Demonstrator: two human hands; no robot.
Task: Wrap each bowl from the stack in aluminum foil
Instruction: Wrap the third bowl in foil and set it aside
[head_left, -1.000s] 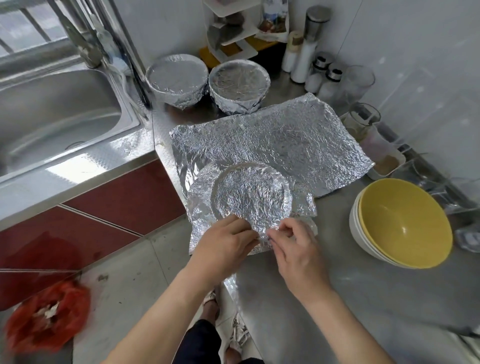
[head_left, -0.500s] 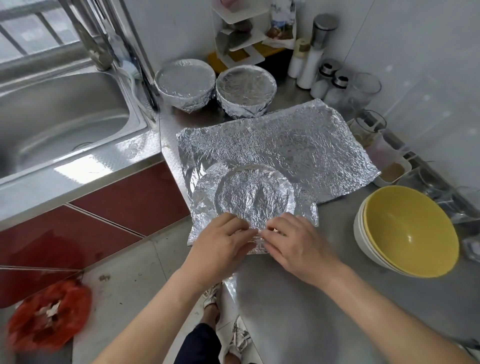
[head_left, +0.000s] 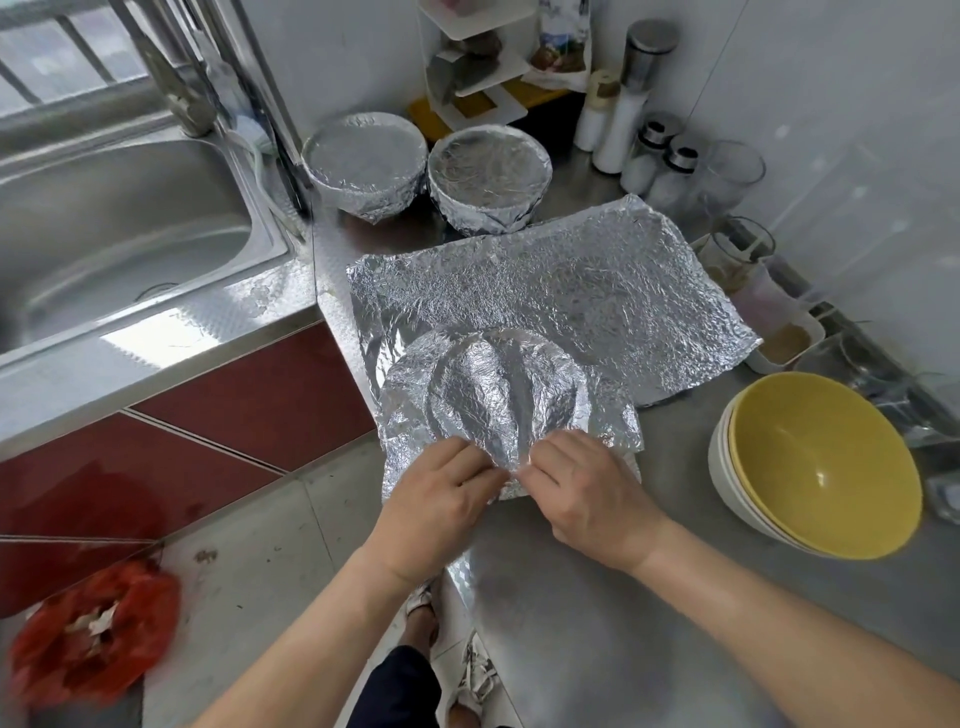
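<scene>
A foil-covered bowl (head_left: 506, 387) is seen at the near edge of the steel counter (head_left: 597, 623), lying partly on a large crinkled foil sheet (head_left: 571, 291) spread flat behind it. The foil over the bowl is gathered into raised folds that run toward its near rim. There the gathered foil is pinched by the left hand (head_left: 434, 501) and the right hand (head_left: 592, 491), whose fingertips meet on the same fold. To the right of the foil-covered bowl, a stack of bowls (head_left: 815, 467) is set apart from it, the top one yellow inside and bare of foil. Behind the sheet, 2 wrapped bowls (head_left: 431, 174) are placed side by side. A sink (head_left: 119, 234) is seen to the left of the sheet. Shakers and bottles (head_left: 639, 135) are grouped at the back right; a printed packet is stood nearby, but no writing on it can be read.
</scene>
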